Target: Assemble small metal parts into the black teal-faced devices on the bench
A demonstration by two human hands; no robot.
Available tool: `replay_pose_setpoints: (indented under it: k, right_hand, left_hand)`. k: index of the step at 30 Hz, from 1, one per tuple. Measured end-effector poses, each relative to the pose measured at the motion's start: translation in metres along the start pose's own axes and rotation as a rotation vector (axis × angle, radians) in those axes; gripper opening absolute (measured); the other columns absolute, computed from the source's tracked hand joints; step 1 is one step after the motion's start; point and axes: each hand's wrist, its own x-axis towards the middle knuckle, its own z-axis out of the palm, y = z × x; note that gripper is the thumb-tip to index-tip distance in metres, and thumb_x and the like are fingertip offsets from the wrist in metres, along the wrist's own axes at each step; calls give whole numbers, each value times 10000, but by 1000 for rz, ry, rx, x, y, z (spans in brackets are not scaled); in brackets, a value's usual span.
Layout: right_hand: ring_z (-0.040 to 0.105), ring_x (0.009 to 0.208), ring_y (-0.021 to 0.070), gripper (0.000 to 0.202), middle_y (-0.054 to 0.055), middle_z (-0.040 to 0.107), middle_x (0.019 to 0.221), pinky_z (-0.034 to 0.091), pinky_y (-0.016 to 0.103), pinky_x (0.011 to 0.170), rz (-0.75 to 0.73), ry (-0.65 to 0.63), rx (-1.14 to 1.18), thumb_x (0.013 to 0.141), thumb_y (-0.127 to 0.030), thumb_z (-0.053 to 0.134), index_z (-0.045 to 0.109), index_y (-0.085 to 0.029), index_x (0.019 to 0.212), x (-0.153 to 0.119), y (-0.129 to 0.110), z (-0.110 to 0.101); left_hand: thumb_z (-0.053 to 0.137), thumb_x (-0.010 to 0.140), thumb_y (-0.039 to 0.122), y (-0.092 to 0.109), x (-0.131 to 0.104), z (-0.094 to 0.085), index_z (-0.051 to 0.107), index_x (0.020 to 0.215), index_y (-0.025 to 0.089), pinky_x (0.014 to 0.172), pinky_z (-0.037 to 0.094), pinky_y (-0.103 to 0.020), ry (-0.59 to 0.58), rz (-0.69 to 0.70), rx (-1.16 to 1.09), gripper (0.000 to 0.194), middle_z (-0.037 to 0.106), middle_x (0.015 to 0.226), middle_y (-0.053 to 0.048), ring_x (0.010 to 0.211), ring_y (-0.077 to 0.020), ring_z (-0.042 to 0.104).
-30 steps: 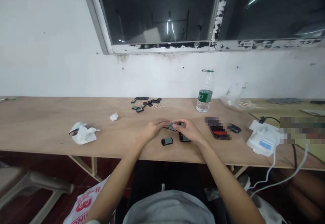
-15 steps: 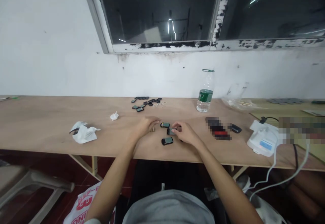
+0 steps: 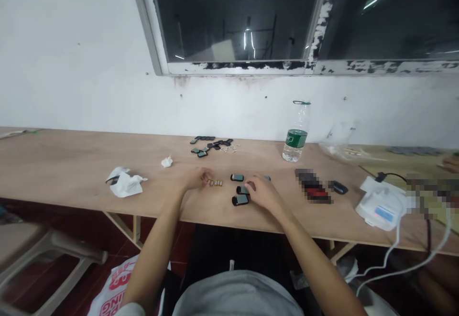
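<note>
My left hand point(image 3: 198, 178) rests on the table with its fingers bent together at the left end of a row of small gold-and-silver metal pieces point(image 3: 216, 182). Its fingertips seem to pinch one of these pieces. To the right, my right hand point(image 3: 264, 190) is closed, thumb and fingertips at the edge of a small black case with a grey face point(image 3: 242, 190). Similar cases lie around it: an upper case point(image 3: 237, 177) and a lower case point(image 3: 240, 200). Another one is partly hidden behind my right hand.
More black cases point(image 3: 202, 154) and scattered small white bits point(image 3: 229, 148) lie near the wall. Crumpled tissue point(image 3: 127, 184) is on the left. Rightward stand a water bottle point(image 3: 296, 139), a black oval object point(image 3: 338, 187) and a white device with cables point(image 3: 380, 206).
My left hand has shifted left, uncovering the row of metal pieces. The right hand stays by the middle case, and another case shows behind it. The camera view has shifted slightly.
</note>
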Motion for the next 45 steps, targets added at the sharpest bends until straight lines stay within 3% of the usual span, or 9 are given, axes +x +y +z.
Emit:
replay_pose_setpoints:
  k: [4,8,15,20,25,29,35,39,45]
  right_hand:
    - [645,945,233,240,108,701,1028,445,305,823,-29,-50,-53,943,-183,488,728,-178,960,23,0,-5]
    - [654,926,232,235,138,715,1060,439,287,777,-9,-244,-148,939,-181,508,739,-149,964,57,5,1]
    - [594,609,167,251,65,693,690,377,251,579,45,-378,-162,881,-287,638,676,-149,674,85,17,19]
    - [609,695,166,105,46,715,816,380,236,593,43,-305,-123,844,-266,665,655,-167,813,82,21,19]
    - [629,747,161,25,42,716,868,444,239,657,21,-67,95,849,-184,617,622,-173,871,70,20,8]
    - [671,762,161,171,74,719,964,521,266,715,34,67,280,850,-172,605,633,-168,1018,56,19,0]
    - [739,707,185,207,70,741,959,578,280,646,101,-61,591,923,-281,529,669,-199,1051,27,16,-2]
    - [746,736,206,189,66,730,941,611,319,680,88,-8,690,899,-316,570,653,-194,1016,14,10,-5]
    - [721,935,229,185,76,706,1011,632,374,806,14,36,768,873,-331,609,608,-211,1014,7,1,-5]
  left_hand:
    - [620,633,138,3,2,1,699,1033,162,730,556,-296,-63,-33,-56,408,757,944,-71,838,-229,700]
    - [670,649,193,2,0,-5,687,1093,168,745,564,-310,-40,-53,-60,445,759,996,-86,870,-240,707]
    - [664,693,253,10,-9,-13,642,1206,170,789,555,-348,-61,-90,-122,520,763,864,-48,869,-263,724]
    - [698,673,297,15,-9,-12,648,1186,188,759,554,-345,-40,-90,-103,527,722,1157,-84,857,-251,714]
    - [632,732,278,15,-11,-16,651,1195,196,740,547,-330,-14,-52,-58,470,730,1131,-71,862,-239,710]
    - [601,781,301,15,-11,-17,660,1181,173,772,543,-337,-27,-28,-23,424,740,1097,-82,886,-243,706]
    - [556,799,242,14,-7,-13,694,1124,168,816,548,-354,38,-10,22,361,745,1083,-89,889,-236,694]
    - [567,831,226,40,-5,-2,703,1075,159,804,553,-347,142,4,50,287,743,1068,-102,889,-233,690]
    - [559,926,225,104,-5,26,715,1065,195,750,549,-278,197,328,-7,212,728,1004,-60,856,-180,682]
